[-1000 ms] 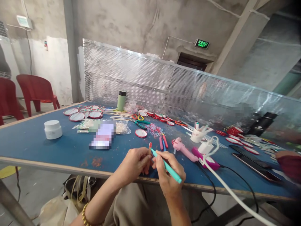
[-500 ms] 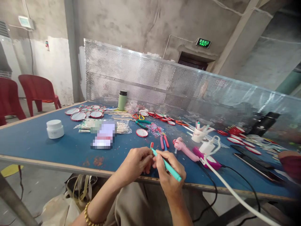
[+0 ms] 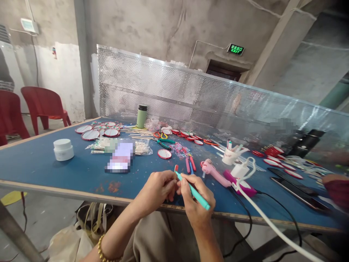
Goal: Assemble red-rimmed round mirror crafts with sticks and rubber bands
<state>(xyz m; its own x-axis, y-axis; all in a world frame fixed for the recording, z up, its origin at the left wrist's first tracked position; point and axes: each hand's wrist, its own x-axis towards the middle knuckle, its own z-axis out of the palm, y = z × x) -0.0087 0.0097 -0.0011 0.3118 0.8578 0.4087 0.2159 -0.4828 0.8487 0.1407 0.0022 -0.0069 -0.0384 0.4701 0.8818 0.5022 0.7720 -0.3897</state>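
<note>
My right hand (image 3: pixel 200 198) is closed round a turquoise marker pen (image 3: pixel 198 194), its tip pointing up and left. Pinched in my left hand (image 3: pixel 158 189) is a small flat stick with a red, rounded end (image 3: pixel 176 168); its lower part is hidden by the fingers. The pen's tip meets the stick just below the red end, though I cannot tell whether it touches. Both hands are close together over the table's front edge. Just beyond them lie red-handled pliers (image 3: pixel 190 164) and a pink glue gun (image 3: pixel 215 174).
The blue table (image 3: pixel 81 171) carries a white jar (image 3: pixel 63 150), a phone (image 3: pixel 120 156), bagged sticks (image 3: pixel 143 147), round red-rimmed pieces (image 3: pixel 164 154), a green bottle (image 3: pixel 141 117) and a white cup (image 3: pixel 229 156). A white cable (image 3: pixel 261 214) crosses the right side. Another person's sleeve (image 3: pixel 338 191) shows far right.
</note>
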